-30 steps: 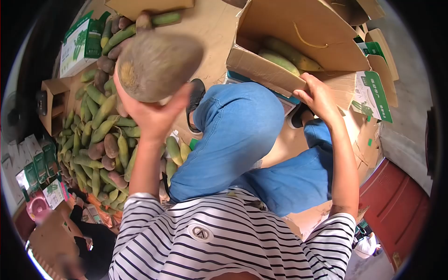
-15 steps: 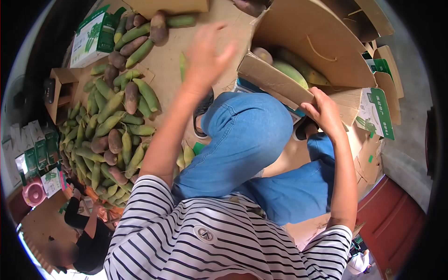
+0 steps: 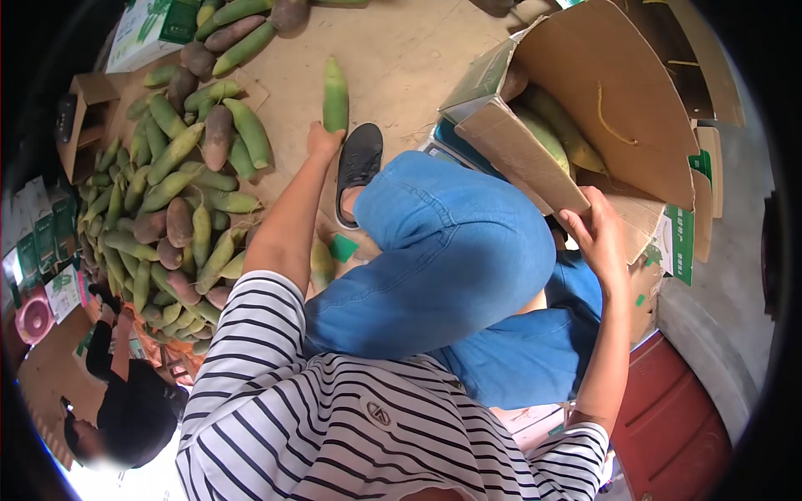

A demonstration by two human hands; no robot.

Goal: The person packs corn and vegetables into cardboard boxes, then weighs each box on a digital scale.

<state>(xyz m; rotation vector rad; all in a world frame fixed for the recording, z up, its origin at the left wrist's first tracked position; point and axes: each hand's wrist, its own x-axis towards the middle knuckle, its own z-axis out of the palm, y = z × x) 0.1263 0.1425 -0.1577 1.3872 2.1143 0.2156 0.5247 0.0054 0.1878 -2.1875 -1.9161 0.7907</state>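
On the cardboard-covered floor, my left hand (image 3: pixel 324 140) is closed around the near end of a long green radish (image 3: pixel 335 96). The radish points away from me, just left of my dark shoe (image 3: pixel 362 164). To the right, my right hand (image 3: pixel 600 234) grips the corner of a flap (image 3: pixel 522 159) on an open cardboard box (image 3: pixel 576 71); some of its fingers are hidden. Inside the tilted box lie several green radishes (image 3: pixel 558 125), partly covered by the flap.
A large heap of green and reddish-brown radishes (image 3: pixel 180 200) spreads on the left. Behind it stands a white-and-green carton (image 3: pixel 154 33). Another person (image 3: pixel 134 409) in black is at the lower left, near a pink round object (image 3: pixel 34 316). A red panel (image 3: pixel 668 409) lies lower right.
My left hand has come down from above the floor and closed on the lone green radish. My right hand stays on the box flap. The view has shifted slightly.
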